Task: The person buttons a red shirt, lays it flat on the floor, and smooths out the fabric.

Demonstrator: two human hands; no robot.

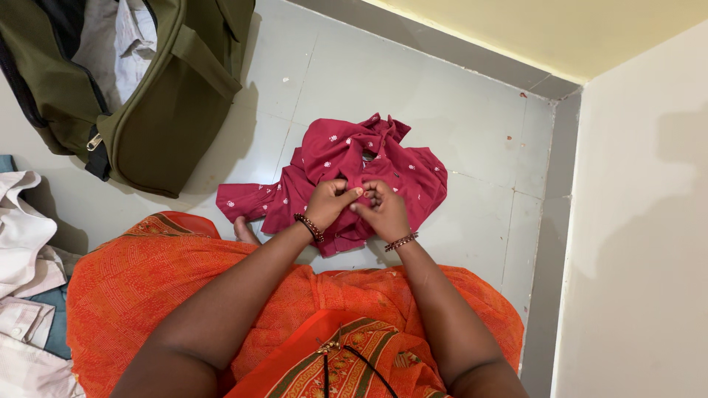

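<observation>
Both hands pinch a crumpled maroon garment on a tiled floor

Broadly, pale grey floor tiles fill the middle of the view, ending at a cream wall on the right and a yellow wall at the top. An olive green bag lies unzipped at the upper left, with light-coloured clothing showing inside it. More pale clothes are heaped at the left edge. Bright orange patterned cloth covers the person's lap across the bottom of the view, and a bare toe shows just past its edge

Next in size, a maroon garment with small white dots lies crumpled on the tiles directly in front of the person, one sleeve stretched out to the left, well apart from the bag

Both arms reach forward over the lap to its near edge. Closed with the fingers curled, the left hand pinches a fold of the maroon fabric. Likewise closed, the right hand has its fingertips gripping the same fold right beside the left. The two hands touch or nearly touch each other

A beaded bracelet circles the left wrist, and a matching second bracelet sits on the right wrist
</observation>
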